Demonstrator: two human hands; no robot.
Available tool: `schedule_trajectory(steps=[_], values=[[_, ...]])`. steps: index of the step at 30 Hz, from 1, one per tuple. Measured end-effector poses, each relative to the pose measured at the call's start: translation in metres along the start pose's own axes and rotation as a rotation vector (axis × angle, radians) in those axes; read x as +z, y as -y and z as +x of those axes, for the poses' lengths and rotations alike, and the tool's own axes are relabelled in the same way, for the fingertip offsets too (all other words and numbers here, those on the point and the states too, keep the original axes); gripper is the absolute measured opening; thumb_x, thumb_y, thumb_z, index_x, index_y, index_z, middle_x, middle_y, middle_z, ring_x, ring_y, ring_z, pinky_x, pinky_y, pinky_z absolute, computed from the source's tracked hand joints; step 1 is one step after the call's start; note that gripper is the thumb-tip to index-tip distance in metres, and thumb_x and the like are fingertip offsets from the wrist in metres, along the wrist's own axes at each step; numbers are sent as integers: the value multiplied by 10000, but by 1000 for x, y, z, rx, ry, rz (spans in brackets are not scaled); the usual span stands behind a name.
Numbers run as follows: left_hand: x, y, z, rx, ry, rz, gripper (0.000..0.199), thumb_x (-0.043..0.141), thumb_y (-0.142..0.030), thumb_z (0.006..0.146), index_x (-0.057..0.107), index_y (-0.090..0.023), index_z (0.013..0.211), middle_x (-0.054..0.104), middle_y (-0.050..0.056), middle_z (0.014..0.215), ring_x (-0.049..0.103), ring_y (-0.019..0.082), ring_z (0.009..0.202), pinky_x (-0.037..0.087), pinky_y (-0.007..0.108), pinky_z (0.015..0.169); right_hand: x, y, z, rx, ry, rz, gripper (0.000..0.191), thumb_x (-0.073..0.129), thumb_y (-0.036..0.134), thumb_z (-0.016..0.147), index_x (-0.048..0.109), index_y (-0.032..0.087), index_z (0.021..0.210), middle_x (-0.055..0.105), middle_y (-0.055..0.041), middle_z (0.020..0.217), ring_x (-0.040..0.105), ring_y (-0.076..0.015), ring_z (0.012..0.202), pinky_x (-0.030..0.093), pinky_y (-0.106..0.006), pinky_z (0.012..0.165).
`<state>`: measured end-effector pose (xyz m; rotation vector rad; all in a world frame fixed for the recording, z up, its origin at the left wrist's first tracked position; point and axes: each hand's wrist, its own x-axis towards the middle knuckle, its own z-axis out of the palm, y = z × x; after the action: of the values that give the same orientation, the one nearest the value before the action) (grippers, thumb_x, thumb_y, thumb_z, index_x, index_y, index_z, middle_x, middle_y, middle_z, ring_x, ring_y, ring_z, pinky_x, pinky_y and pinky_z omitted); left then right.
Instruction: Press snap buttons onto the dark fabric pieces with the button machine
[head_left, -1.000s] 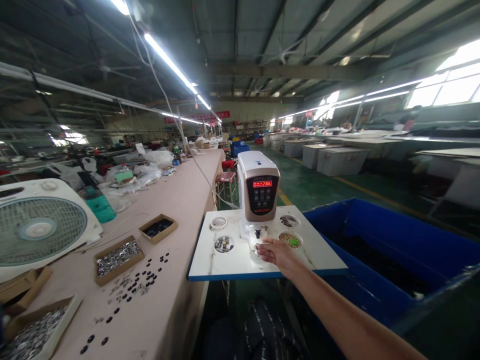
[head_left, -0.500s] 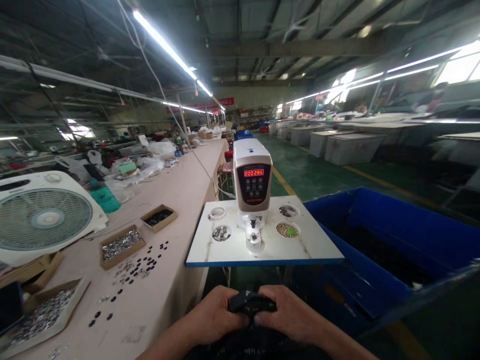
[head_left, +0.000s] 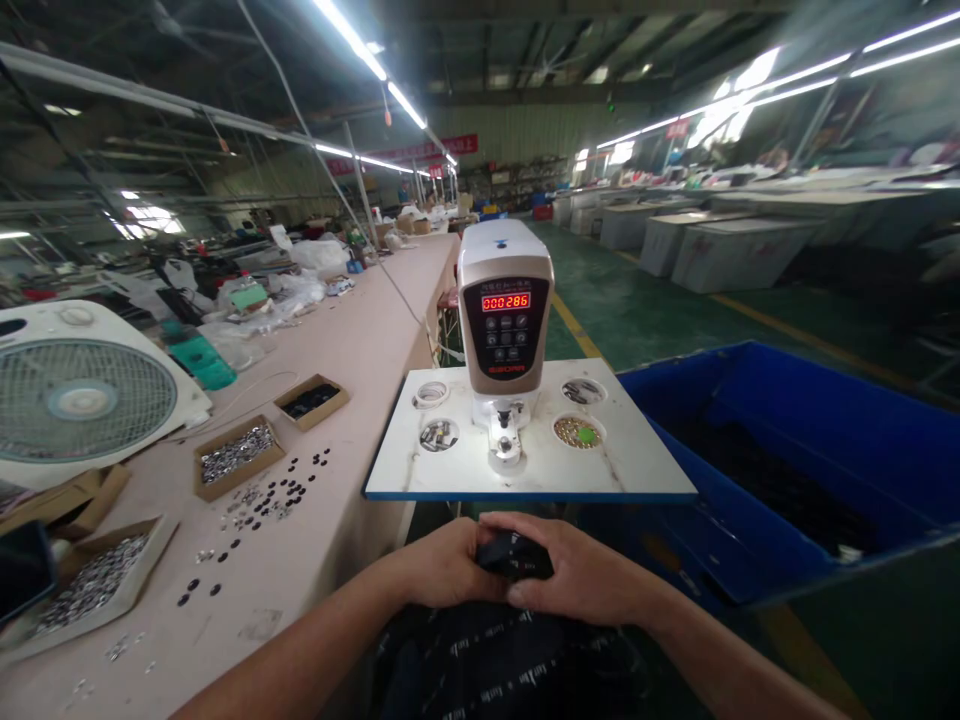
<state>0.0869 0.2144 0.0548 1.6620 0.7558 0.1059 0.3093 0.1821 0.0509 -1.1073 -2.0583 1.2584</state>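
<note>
Black cloth with small white lettering (head_left: 502,645) lies low in front of me, and a bunched part of it rises between my hands. My left hand (head_left: 450,565) closes on that bunch from the left, its thumb hidden partly by the fold. From the right, my right hand (head_left: 592,570) grips it with thumb below and fingers over the top. Just beyond the hands stands a white button-press machine (head_left: 506,330) with a red readout of 000286. Its lit lower die (head_left: 505,457) sits near the front of a white tabletop (head_left: 450,480), apart from the cloth.
Round wells in the tabletop hold metal parts (head_left: 577,432). To the left, a long bench (head_left: 360,360) carries a fan (head_left: 86,395), boxes of fasteners (head_left: 234,460) and loose black caps (head_left: 292,485). A blue bin (head_left: 750,470) with dark contents stands right.
The black cloth has come up higher between my hands, showing more lettering. My right hand's fingers now reach over the top of the bunch. The view has tilted down slightly.
</note>
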Motion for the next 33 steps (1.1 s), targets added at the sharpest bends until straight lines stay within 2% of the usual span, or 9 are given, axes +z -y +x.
schedule_trajectory(steps=[2,6,8,11,13,17,26,30,33], values=[[-1,-6,1,-33,-5,52,189,686,-326,743,602,-157,747,455,-44,687,378,98,632,305,225,576,-2,4,3,11,23,27,577,718,233,771,638,268,1342,701,-34,1279,628,-263,1180,429,-360,1055],[-3,-9,4,-125,-23,100,207,681,-336,729,570,-165,691,407,-53,614,346,90,568,253,241,526,-2,7,4,76,-16,14,288,627,234,863,732,262,1130,751,1,1092,671,-218,998,459,-297,904],[-5,-9,5,-142,-21,107,227,691,-353,716,570,-165,677,392,-54,603,329,89,560,239,244,514,-2,3,3,148,-7,-23,152,635,299,870,741,213,938,736,7,889,648,-188,815,448,-262,729],[-8,-8,9,-157,-41,111,227,687,-353,702,567,-165,655,356,-57,593,288,87,558,209,250,499,0,-9,1,231,47,-4,243,660,375,848,627,176,712,571,36,644,495,-132,614,327,-244,554],[-12,-6,12,-175,-46,122,210,683,-343,693,577,-165,659,355,-58,588,283,88,557,201,256,500,2,-17,1,225,62,46,242,646,360,847,578,177,704,515,44,644,445,-121,618,309,-241,560],[-23,0,19,-197,-65,136,182,680,-325,687,607,-161,719,414,-57,612,330,94,578,234,254,530,6,-28,8,236,-24,45,178,585,331,880,580,181,783,531,32,719,475,-141,692,332,-252,617],[-23,9,25,-58,-54,-141,241,688,-351,747,655,-134,847,526,-27,730,410,108,683,333,236,655,5,-20,17,242,-114,-54,140,562,303,894,549,195,805,602,9,831,561,-183,810,370,-286,708],[-17,13,26,-97,-108,-227,259,729,-365,723,653,-127,788,513,-32,675,387,98,632,302,233,599,7,-20,13,204,-140,-22,328,489,468,962,567,195,798,595,5,814,550,-182,779,383,-288,701],[-16,16,28,-77,-133,-368,271,783,-352,680,682,-123,784,578,-22,693,444,100,648,348,230,639,9,-23,15,203,-195,-16,399,455,521,975,577,197,778,605,5,793,554,-181,768,390,-290,710]])
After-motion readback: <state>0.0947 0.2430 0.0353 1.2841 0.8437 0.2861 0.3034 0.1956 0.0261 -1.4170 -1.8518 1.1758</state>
